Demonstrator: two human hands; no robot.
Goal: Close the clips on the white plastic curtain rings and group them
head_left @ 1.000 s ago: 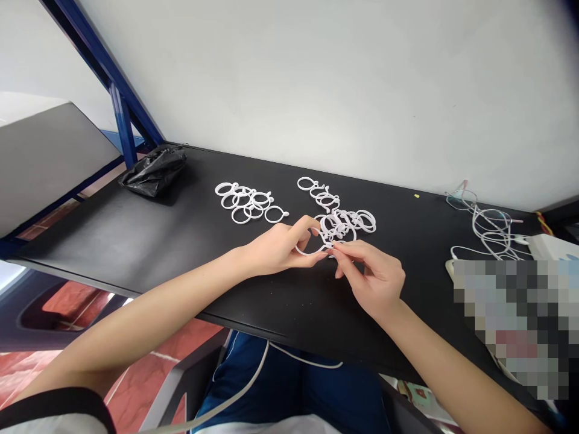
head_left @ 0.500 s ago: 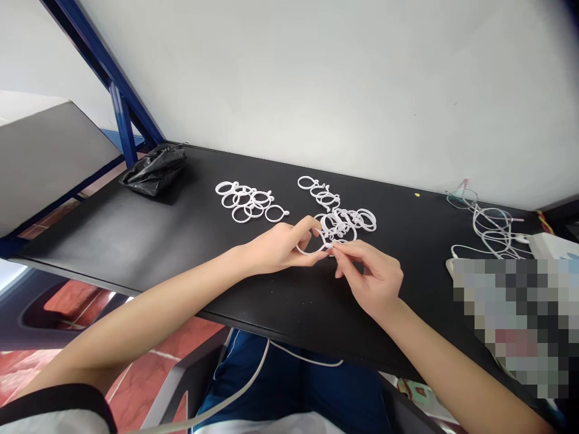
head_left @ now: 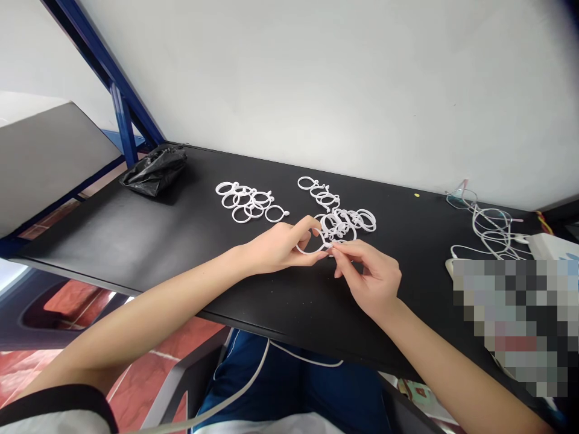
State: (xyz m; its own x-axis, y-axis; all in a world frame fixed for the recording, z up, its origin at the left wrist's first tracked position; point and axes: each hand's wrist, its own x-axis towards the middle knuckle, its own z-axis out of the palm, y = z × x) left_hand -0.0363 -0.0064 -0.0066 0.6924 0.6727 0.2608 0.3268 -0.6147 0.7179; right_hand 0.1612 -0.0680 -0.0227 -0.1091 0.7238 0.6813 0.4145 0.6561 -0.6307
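Observation:
Between finger and thumb, my left hand (head_left: 289, 246) grips a white curtain ring (head_left: 306, 249) above the black table (head_left: 280, 313). My right hand (head_left: 368, 274) pinches the small knob end of that same ring; its fingertips partly hide the joint there. Just behind my hands lies a pile of white curtain rings (head_left: 346, 223), tangled together. A second group of rings (head_left: 246, 202) is spread to the left, and a few more rings (head_left: 322, 191) lie in a row farther back.
A crumpled black plastic bag (head_left: 156, 172) sits at the back left. On the right are eyeglasses (head_left: 462, 198), a coiled white cable (head_left: 493, 229), a white box (head_left: 554, 247) and a blurred-out object (head_left: 515, 319). A white wall (head_left: 335, 84) borders the table's far edge.
My right hand has shifted very slightly left, still pinching the ring's knob end. My left hand and the loose rings stay where they were.

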